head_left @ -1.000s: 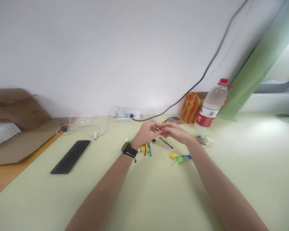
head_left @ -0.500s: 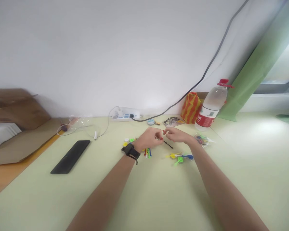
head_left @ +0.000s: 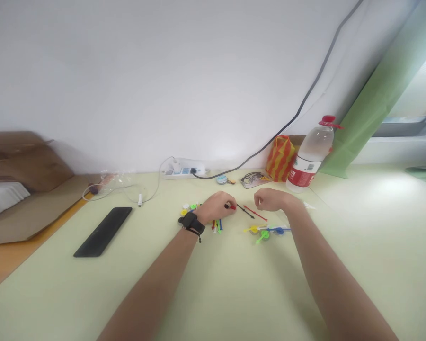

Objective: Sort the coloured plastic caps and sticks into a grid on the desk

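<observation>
My left hand [head_left: 218,207], with a black band at the wrist, pinches small red and black round pieces at its fingertips. Just right of it a black arrow stick [head_left: 246,211] and a red arrow stick [head_left: 256,213] lie on the table. My right hand [head_left: 269,199] is closed near the red stick; what its fingers hold, if anything, is hidden. Below it lie yellow [head_left: 254,229], green [head_left: 265,235] and blue [head_left: 279,230] pieces with arrows. Under my left wrist several coloured sticks [head_left: 217,226] and round pieces [head_left: 184,212] are partly covered.
A black slab [head_left: 103,232] lies at the left beside a cardboard box [head_left: 35,203]. Along the wall stand a power strip [head_left: 184,171], a striped bag [head_left: 280,159] and a large bottle [head_left: 309,158]. A cable [head_left: 301,106] hangs down the wall.
My right hand has moved right, away from my left hand, and its fingers have closed. The red arrow stick now lies in view beside the black one.
</observation>
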